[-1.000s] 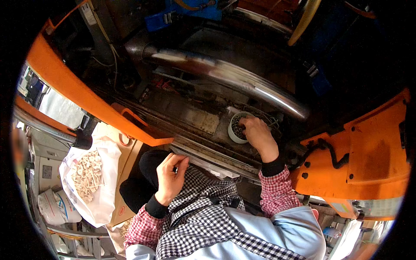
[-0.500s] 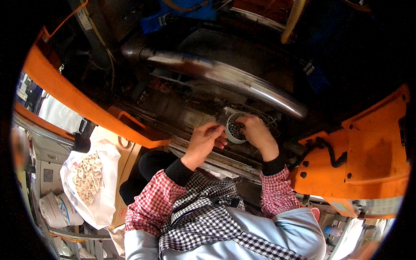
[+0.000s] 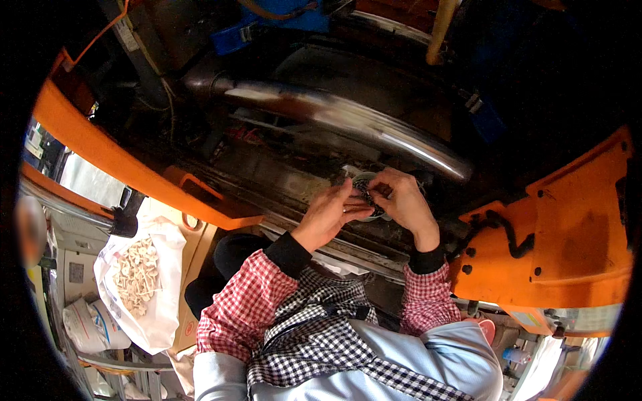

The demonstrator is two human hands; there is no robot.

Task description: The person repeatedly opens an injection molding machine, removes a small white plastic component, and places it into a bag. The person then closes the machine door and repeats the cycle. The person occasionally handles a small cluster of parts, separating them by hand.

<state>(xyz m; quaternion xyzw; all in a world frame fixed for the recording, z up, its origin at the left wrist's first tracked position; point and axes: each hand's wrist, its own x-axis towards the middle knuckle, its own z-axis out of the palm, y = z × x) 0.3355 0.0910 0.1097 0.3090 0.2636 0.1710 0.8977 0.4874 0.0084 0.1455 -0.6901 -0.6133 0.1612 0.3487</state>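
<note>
A small pale round bowl (image 3: 365, 176) stands on the dark machine bed, holding many tiny dark, shiny pieces. Both hands cover much of it. My left hand (image 3: 333, 211) is at the bowl's near left side, thumb raised and fingers stretched toward the right over its rim; whether anything lies in the palm is hard to tell. Over the right part of the bowl, my right hand (image 3: 405, 202) has its thumb and fingertips pinched together, close to the left fingers. Anything in that pinch is too small to make out.
A thick shiny metal bar (image 3: 348, 117) crosses beyond the hands. Orange machine panels flank me, one at left (image 3: 134, 167) and one at right (image 3: 555, 240). A white bag (image 3: 172, 250) of pale branched plastic pieces sits on a cardboard box at left.
My right hand has lifted out of the bowl's pieces and drawn back slightly, fingers pinched. My left hand has moved right, over the bowl's near side, its fingers now stretched out.
</note>
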